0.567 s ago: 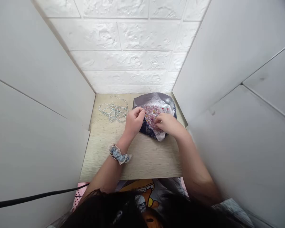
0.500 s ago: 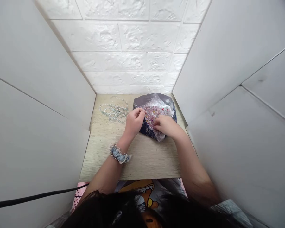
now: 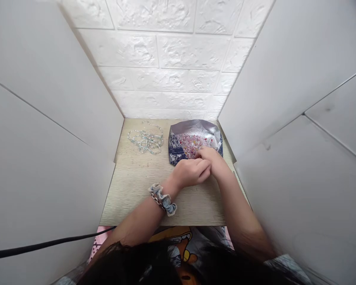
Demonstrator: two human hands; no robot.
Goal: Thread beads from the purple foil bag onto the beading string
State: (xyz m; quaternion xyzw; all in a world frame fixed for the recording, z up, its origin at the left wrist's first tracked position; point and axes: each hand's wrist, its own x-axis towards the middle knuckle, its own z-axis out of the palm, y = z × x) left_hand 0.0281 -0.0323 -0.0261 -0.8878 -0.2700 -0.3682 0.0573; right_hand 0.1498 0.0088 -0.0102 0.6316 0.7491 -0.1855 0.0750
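Note:
A dark blue bag with a silvery lining (image 3: 175,149) lies open on the board, holding many small pink, red and yellow beads (image 3: 191,141). My right hand (image 3: 210,156) reaches over the bag's front edge, its fingers curled down at the beads; the fingertips are mostly hidden. Just in front of the bag, my left hand (image 3: 192,172) is closed, knuckles up, close against the right wrist. Whatever it pinches is too small to make out. Around the left wrist sit a pale blue scrunchie (image 3: 166,202) and a chain bracelet (image 3: 157,200).
Tangled strings of pale green and white beads (image 3: 146,140) lie left of the bag on the light wooden board (image 3: 127,190). White panels (image 3: 47,99) rise on both sides, with a white brick-pattern wall (image 3: 172,51) behind. A black cable (image 3: 47,244) crosses at lower left.
My left hand has moved right and toward me, from the bag's left rim to beside my right wrist. My right hand stays at the beads. The view has shifted slightly.

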